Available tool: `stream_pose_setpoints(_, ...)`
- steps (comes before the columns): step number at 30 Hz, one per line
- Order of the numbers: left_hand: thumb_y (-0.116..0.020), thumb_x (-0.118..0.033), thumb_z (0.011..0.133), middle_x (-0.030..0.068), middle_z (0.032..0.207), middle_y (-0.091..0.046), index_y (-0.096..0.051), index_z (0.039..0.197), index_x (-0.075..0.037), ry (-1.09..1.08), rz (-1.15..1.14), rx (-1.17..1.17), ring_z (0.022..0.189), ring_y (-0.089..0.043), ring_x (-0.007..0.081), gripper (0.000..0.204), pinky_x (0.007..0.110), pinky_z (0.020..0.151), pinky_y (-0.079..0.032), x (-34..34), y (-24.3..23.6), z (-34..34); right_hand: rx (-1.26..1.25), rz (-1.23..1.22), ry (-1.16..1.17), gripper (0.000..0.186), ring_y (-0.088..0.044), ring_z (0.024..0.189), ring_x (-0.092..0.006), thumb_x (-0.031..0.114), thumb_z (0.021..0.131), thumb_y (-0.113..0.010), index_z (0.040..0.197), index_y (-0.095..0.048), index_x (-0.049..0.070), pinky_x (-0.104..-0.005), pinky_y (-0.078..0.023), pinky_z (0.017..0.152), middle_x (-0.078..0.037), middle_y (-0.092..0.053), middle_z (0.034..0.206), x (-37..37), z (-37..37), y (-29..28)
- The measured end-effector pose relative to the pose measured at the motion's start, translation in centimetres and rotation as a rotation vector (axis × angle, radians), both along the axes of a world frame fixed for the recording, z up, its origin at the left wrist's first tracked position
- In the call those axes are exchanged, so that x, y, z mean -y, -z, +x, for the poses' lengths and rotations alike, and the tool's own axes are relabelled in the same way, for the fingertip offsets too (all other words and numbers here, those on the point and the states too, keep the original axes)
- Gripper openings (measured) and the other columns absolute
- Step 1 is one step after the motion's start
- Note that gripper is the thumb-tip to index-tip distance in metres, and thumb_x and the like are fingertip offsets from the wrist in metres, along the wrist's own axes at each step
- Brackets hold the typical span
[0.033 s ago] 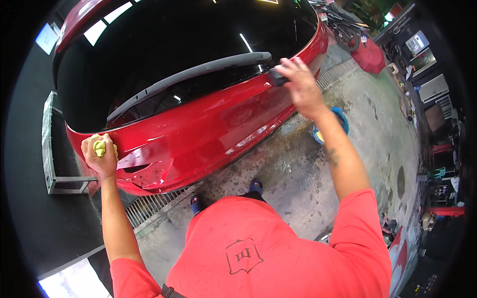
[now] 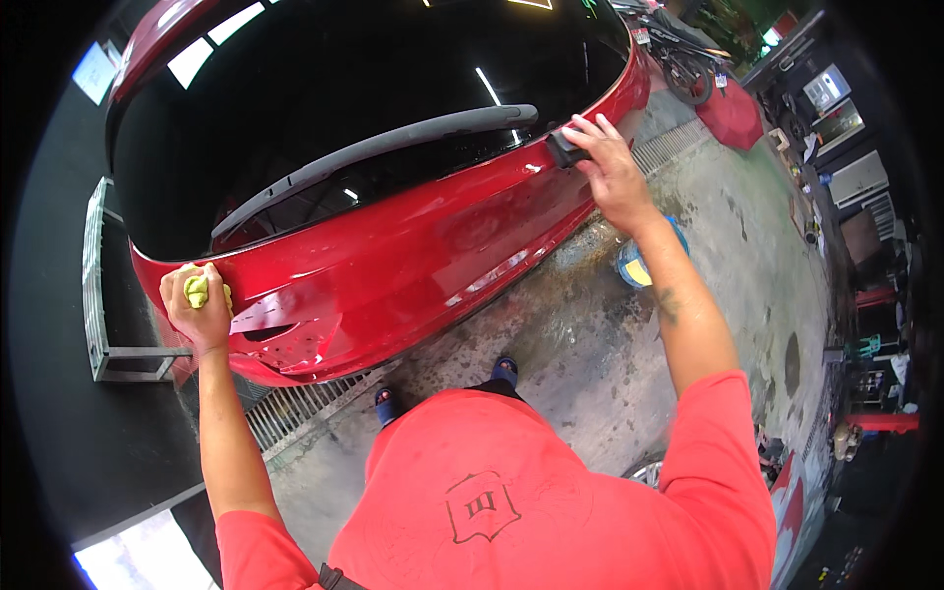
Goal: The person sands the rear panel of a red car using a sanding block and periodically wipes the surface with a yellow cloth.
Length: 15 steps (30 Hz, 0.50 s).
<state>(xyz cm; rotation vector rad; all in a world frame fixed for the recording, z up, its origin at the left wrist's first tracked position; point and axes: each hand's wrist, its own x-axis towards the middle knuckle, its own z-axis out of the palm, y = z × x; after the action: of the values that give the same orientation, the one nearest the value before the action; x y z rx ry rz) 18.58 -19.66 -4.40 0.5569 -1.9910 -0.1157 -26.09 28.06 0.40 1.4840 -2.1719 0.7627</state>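
The red rear of a car [image 2: 413, 246] spans the view ahead, its dark back window [image 2: 374, 69] crossed by a long grey wiper arm [image 2: 393, 138]. At the car's left side, my left hand [image 2: 200, 315] is closed around a crumpled yellow-green cloth [image 2: 197, 288] and rests against the red bodywork. Over on the right, my right hand [image 2: 612, 177] grips a small black block [image 2: 564, 149] between thumb and fingers. The block is at the red panel just below the window's right part, beyond the wiper's thick end. Its underside is hidden.
A blue bucket [image 2: 629, 265] with a yellow patch stands on the wet concrete floor [image 2: 551, 344] below my right forearm. A metal frame [image 2: 98, 295] is left of the car. Floor grates [image 2: 305, 418] run under it. A red umbrella [image 2: 730, 113] and a motorcycle [image 2: 683, 64] are far right.
My right hand has shifted a little to the right along the panel with the black block, and it shows sharper now. The left hand with the cloth has stayed in place.
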Motion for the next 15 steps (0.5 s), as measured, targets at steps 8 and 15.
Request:
stream_pose_setpoints(8, -0.088, -0.007, 0.093, 0.0146, 0.106, -0.074, -0.075, 0.098, -0.004, -0.025, -0.02, 0.012, 0.102, -0.072, 0.0334, 0.015, 0.046, 0.095, -0.058, 0.4, -0.1, 1.2, -0.146, 0.037, -0.148, 0.056, -0.062, 0.149, -0.0477, 0.005, 0.095, -0.079, 0.148, -0.074, 0.02, -0.0563, -0.048, 0.128, -0.013, -0.073, 0.155, 5.3, 7.2, 0.0)
stream_pose_setpoints(15, -0.088, -0.007, 0.094, 0.0144, 0.107, -0.075, -0.076, 0.099, -0.003, -0.023, -0.018, 0.011, 0.102, -0.072, 0.0327, 0.013, 0.046, 0.095, -0.058, 0.2, 0.1, 0.9, -0.132, 0.017, -0.055, 0.054, -0.062, 0.149, -0.0439, 0.001, 0.093, -0.076, 0.144, -0.075, 0.017, -0.0587, -0.044, 0.13, -0.014, -0.073, 0.154, 4.3, 6.4, -0.1)
